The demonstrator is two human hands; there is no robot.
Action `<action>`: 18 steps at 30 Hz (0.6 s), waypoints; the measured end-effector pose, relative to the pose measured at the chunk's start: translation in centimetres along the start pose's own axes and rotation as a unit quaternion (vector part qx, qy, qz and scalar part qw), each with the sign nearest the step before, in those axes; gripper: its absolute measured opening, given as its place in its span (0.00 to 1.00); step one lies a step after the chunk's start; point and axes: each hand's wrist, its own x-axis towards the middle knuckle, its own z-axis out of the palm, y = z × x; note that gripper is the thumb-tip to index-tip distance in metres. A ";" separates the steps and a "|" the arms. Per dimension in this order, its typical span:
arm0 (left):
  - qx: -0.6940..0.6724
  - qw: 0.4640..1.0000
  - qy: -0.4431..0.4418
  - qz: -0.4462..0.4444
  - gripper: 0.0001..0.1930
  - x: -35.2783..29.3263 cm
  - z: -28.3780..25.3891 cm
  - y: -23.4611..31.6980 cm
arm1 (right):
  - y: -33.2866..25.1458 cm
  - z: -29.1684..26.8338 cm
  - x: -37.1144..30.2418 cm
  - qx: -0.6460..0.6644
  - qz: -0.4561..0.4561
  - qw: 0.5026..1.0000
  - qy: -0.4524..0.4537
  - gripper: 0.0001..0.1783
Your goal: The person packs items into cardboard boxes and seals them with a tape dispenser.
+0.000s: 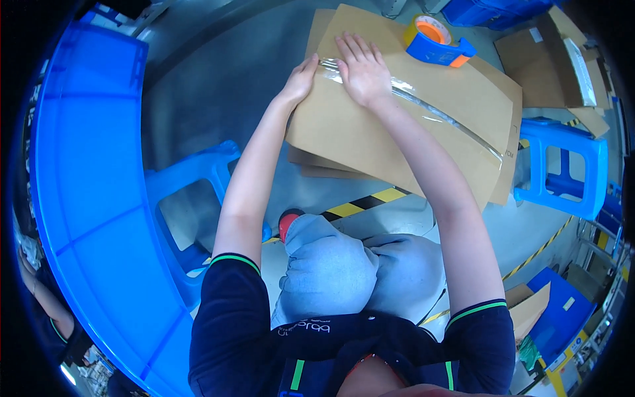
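Observation:
A brown cardboard box (357, 132) lies before me, with clear packing tape (450, 120) running along the seam across its top. My right hand (364, 74) rests flat on the box over the taped seam, its fingers stretched out and slightly apart. At the left edge, my left hand (301, 79) holds the box where the tape strip ends; some of its fingers are hidden behind the edge. A blue tape dispenser (433, 50) with an orange-cored roll sits on the box's far right part, with neither hand touching it.
A long blue table (92, 145) curves along my left, beside a blue plastic stool (192, 169). Another blue stool (562, 165) stands right of the box. Open cardboard cartons (539, 69) are at the far right. Black and yellow tape (364, 203) marks the floor. Another person's arm (49, 301) shows at far left.

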 end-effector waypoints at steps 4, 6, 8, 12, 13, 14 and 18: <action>-0.046 0.998 -0.018 -0.029 0.32 0.0 -0.4 -0.2 | -0.4 0.1 0.0 0.014 -0.014 1.000 -0.007 0.28; -0.101 0.978 -0.099 -0.153 0.33 -0.5 0.1 1.6 | 0.8 0.5 -0.6 0.008 0.006 1.000 -0.003 0.28; -0.190 0.960 -0.147 -0.144 0.34 -1.1 -1.3 0.6 | 1.0 0.1 -0.4 0.011 -0.005 1.000 -0.003 0.28; -0.254 0.943 -0.171 -0.129 0.35 -1.7 -1.7 -1.0 | 0.1 -0.1 -0.1 0.010 -0.013 1.000 -0.010 0.28; -0.258 0.942 -0.173 -0.130 0.35 -1.6 -1.5 -1.1 | 0.2 -0.1 -0.1 0.007 -0.013 1.000 -0.013 0.28; -0.246 0.944 -0.163 -0.145 0.34 -1.6 -1.4 -1.0 | 0.3 -0.2 -0.1 0.011 -0.015 1.000 -0.011 0.28; -0.439 0.876 -0.167 -0.107 0.31 -2.1 -0.9 -2.4 | 0.4 -0.6 -0.2 0.031 -0.021 0.999 -0.006 0.27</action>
